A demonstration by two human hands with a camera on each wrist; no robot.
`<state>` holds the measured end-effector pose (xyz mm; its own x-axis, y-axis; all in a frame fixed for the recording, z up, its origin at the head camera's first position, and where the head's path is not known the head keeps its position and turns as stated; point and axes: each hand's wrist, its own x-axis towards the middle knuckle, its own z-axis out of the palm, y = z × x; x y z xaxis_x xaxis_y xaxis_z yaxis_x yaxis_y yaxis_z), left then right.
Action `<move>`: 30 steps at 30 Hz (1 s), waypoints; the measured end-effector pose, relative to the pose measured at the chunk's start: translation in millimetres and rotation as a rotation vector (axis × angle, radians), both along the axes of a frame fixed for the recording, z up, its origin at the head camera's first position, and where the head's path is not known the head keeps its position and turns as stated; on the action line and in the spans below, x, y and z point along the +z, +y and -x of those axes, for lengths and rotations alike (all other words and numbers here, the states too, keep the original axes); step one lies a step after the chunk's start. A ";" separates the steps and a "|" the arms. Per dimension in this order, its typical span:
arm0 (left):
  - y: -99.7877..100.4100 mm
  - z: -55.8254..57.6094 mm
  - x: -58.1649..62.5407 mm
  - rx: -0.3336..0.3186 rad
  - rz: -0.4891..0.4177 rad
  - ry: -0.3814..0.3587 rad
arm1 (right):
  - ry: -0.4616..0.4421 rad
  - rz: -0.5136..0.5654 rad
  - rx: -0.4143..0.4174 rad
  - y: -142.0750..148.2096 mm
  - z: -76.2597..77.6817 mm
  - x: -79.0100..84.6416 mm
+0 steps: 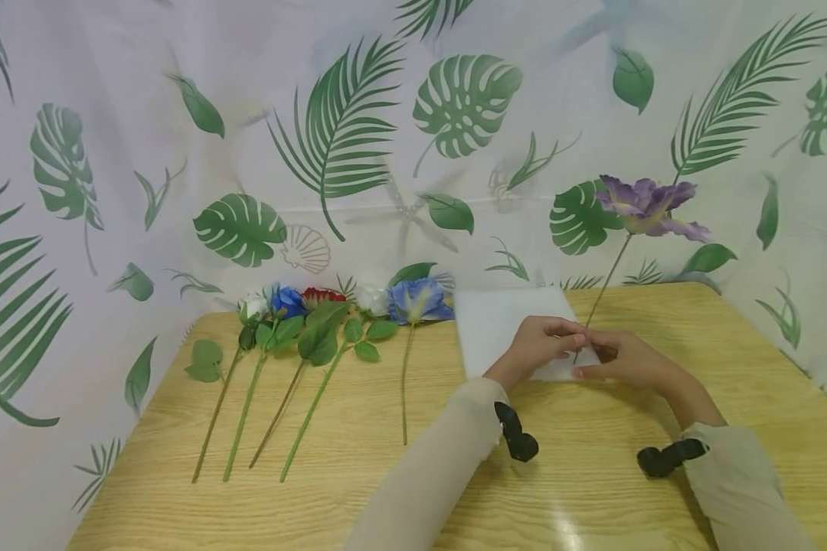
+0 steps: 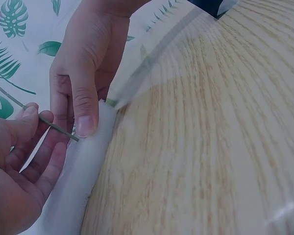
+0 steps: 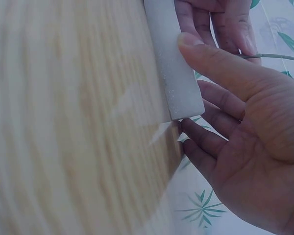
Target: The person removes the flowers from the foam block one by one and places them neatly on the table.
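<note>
In the head view, an artificial purple flower [image 1: 646,208] with yellowish petal parts stands tilted right over a white foam slab [image 1: 499,333]. My left hand [image 1: 536,346] pinches its thin stem low down, between thumb and fingertips. The left wrist view shows the stem's end [image 2: 71,136] right at the slab's upper surface, beside the right thumb. My right hand [image 1: 630,358] holds the slab at its right front corner. In the right wrist view, that thumb [image 3: 201,46] lies along the slab's near edge, with the other fingers around its side.
Left of the slab lies a blue flower [image 1: 419,300] with a bare stem. Further left are several leafy stemmed flowers, among them a blue one [image 1: 288,301], a red one [image 1: 322,296] and a white one [image 1: 371,298]. A leaf-print cloth [image 1: 358,207] hangs behind the wooden table [image 1: 344,501].
</note>
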<state>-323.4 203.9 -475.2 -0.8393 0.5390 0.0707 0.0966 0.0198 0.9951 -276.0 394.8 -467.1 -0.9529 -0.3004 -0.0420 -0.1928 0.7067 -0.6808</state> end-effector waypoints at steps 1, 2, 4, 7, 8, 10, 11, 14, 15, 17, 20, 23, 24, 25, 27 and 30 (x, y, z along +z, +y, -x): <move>-0.2 0.0 -0.1 -0.003 -0.003 0.008 | 0.002 -0.002 0.000 -0.1 0.1 -0.1; -0.4 -0.1 -0.2 -0.007 -0.007 0.014 | 0.003 -0.004 0.000 -0.2 0.1 -0.1; -1.1 -0.7 0.0 -0.013 -0.014 0.024 | 0.008 -0.005 0.001 -0.2 0.3 -0.4; -1.1 -1.6 0.3 -0.016 -0.026 0.032 | 0.020 -0.009 0.007 -1.0 0.5 -1.2; -0.9 -1.8 0.7 -0.016 -0.036 0.028 | 0.022 -0.014 0.005 -1.0 0.4 -1.4; -0.6 -1.9 2.4 -0.008 -0.059 0.018 | 0.027 -0.026 -0.001 -1.4 0.5 -1.8; -0.5 -1.6 3.7 -0.003 -0.070 0.016 | 0.029 -0.029 -0.001 -1.4 0.5 -2.0; -1.6 -0.1 8.9 0.011 -0.114 0.013 | 0.024 -0.050 -0.013 -0.5 1.2 -2.3; -2.3 0.5 10.8 0.016 -0.123 0.015 | 0.023 -0.049 -0.012 -0.1 1.5 -2.3; -5.2 1.8 14.0 0.020 -0.129 0.027 | 0.022 -0.046 -0.008 0.1 2.5 -2.1; -10.3 3.3 16.5 0.021 -0.131 0.030 | 0.029 -0.049 -0.005 0.9 2.9 -1.8; -15.4 4.9 18.1 0.017 -0.126 0.028 | 0.040 -0.059 -0.003 1.4 3.1 -1.9; -17.3 5.3 18.6 0.013 -0.127 0.027 | 0.042 -0.063 -0.004 1.4 3.1 -1.8; -19.1 5.8 19.3 0.012 -0.129 0.026 | 0.043 -0.064 -0.001 1.2 3.3 -1.8; -23.0 6.7 20.5 0.005 -0.132 0.025 | 0.041 -0.064 -0.001 0.7 3.5 -1.8; -30.0 7.2 23.1 -0.007 -0.135 0.024 | 0.033 -0.065 0.005 0.1 3.5 -1.8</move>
